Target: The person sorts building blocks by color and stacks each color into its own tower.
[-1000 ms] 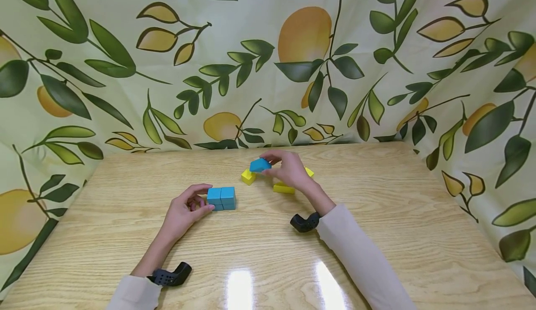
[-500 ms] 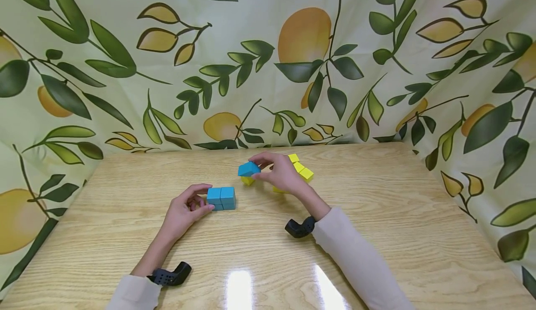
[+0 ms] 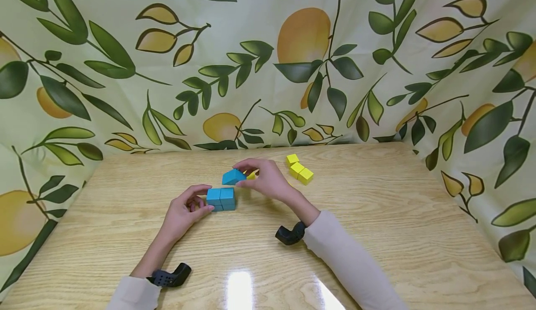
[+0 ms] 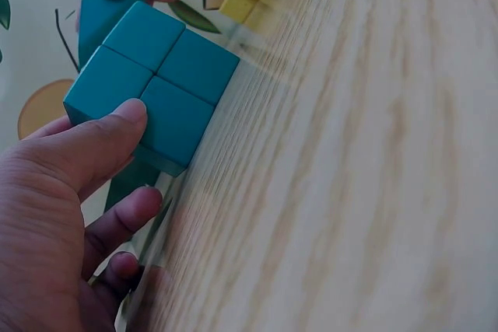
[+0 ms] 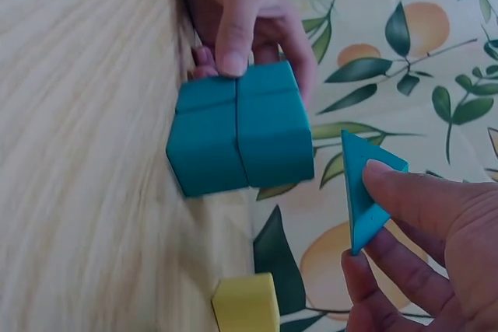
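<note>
A stack of blue blocks (image 3: 221,199), two across and two high, stands on the table. My left hand (image 3: 183,213) pinches its left side, the thumb on the front face (image 4: 152,87) and a finger behind. Just above and behind the stack, my right hand (image 3: 269,179) holds a blue triangular block (image 3: 233,177) between thumb and fingers. In the right wrist view the triangular block (image 5: 364,188) is apart from the stack (image 5: 240,134), its long flat side towards it.
Several yellow blocks (image 3: 298,169) lie together at the back, right of the right hand. Another yellow block (image 3: 251,176) is partly hidden by that hand. A patterned cloth (image 3: 234,68) hangs behind the wooden table (image 3: 368,217).
The right hand has carried the blue triangular block left and towards the stack, uncovering the yellow blocks at right. My left hand has stayed at the stack.
</note>
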### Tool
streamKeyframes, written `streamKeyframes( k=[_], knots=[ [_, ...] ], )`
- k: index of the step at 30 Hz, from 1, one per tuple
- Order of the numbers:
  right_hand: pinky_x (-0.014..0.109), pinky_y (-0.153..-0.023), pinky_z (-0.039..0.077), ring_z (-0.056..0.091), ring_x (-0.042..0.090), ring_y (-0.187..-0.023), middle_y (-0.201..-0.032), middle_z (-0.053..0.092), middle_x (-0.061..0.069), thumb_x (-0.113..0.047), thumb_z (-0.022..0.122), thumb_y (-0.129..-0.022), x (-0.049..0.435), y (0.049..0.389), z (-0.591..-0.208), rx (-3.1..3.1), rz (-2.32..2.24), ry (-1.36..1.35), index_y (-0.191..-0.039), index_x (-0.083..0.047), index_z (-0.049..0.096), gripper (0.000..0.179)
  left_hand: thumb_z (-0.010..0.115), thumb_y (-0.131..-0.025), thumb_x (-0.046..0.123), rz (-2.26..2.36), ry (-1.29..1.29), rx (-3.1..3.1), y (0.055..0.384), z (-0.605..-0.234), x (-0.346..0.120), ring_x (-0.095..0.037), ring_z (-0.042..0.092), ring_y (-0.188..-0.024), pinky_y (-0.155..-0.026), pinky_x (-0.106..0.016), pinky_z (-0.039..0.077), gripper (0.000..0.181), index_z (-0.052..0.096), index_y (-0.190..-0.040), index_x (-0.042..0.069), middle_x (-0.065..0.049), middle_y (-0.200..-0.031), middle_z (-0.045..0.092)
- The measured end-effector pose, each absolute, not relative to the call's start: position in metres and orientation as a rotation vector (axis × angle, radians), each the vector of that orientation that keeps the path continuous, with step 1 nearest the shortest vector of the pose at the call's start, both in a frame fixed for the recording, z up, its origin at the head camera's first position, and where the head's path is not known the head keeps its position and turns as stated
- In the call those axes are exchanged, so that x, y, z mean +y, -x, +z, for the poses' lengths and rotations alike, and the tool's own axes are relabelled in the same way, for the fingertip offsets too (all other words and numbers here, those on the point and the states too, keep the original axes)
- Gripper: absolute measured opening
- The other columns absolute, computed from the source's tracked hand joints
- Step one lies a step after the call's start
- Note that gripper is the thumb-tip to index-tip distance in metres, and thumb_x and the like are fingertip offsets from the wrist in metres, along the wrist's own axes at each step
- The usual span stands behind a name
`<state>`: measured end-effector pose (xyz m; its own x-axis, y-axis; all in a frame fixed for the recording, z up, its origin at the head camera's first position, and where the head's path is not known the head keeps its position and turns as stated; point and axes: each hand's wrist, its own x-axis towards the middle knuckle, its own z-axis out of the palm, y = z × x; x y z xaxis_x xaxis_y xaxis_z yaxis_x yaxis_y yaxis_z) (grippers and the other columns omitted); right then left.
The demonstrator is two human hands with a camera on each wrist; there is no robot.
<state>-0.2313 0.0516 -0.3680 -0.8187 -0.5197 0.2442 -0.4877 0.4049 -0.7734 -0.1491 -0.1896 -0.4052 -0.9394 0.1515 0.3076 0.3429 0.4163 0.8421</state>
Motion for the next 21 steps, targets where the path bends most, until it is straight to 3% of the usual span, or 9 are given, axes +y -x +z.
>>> streamKeyframes(
  k=[6, 13, 21],
  knots=[
    [0.035, -0.080, 0.049, 0.060, 0.010, -0.092, -0.103, 0.067, -0.009, -0.021, 0.080, -0.079, 0.041, 0.226, -0.371, 2.576, -1.410, 0.920, -0.117, -0.017, 0.068, 0.040, 0.074, -0.080, -0.002, -1.535, 0.431, -2.496, 0.149, -0.405, -0.189, -0.020, 0.053, -0.070, -0.058, -0.024, 0.039, 0.044, 0.059, -0.122, 0.003, -0.012, -0.097, 0.062],
    [0.029, -0.076, 0.047, 0.059, 0.012, -0.092, -0.101, 0.066, -0.010, -0.024, 0.081, -0.078, 0.033, 0.219, -0.374, 2.562, -1.405, 0.924, -0.117, -0.018, 0.068, 0.041, 0.074, -0.081, -0.001, -1.552, 0.435, -2.492, 0.149, -0.405, -0.190, -0.021, 0.052, -0.069, -0.057, -0.025, 0.038, 0.045, 0.059, -0.123, 0.002, -0.013, -0.085, 0.061],
    [0.027, -0.074, 0.046, 0.060, 0.016, -0.093, -0.097, 0.066, -0.009, -0.023, 0.081, -0.078, 0.028, 0.215, -0.375, 2.558, -1.384, 0.938, -0.117, -0.017, 0.067, 0.042, 0.074, -0.080, -0.002, -1.550, 0.452, -2.473, 0.150, -0.407, -0.190, -0.020, 0.053, -0.069, -0.057, -0.025, 0.039, 0.045, 0.060, -0.122, 0.005, -0.012, -0.098, 0.064]
  ],
)
